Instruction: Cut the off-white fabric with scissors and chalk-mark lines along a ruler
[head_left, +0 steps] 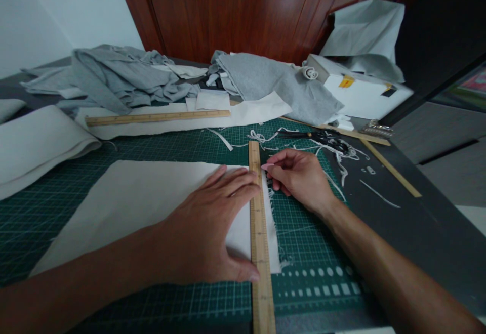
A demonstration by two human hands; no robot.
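Observation:
A piece of white fabric (pixel 152 197) lies flat on a green cutting mat (pixel 304 243), its right edge frayed. Across that edge runs a wooden ruler (pixel 259 233), pointing away from me. My left hand (pixel 212 222) is spread over the fabric, fingertips and thumb pressing on the ruler's left side. Just right of the ruler's far end, my right hand (pixel 298 174) pinches a small flat pinkish piece, which looks like tailor's chalk (pixel 268 167). The chalk's tip is close against the ruler's right edge. My right hand's lower fingers are curled under.
Black-handled scissors (pixel 326 136) lie among white fabric scraps at the far right. A second wooden ruler (pixel 159 117) rests on a white strip behind. Grey cloth (pixel 121 78) is heaped at the back, folded white fabric (pixel 41 141) at left, and a white box (pixel 364 91) at back right.

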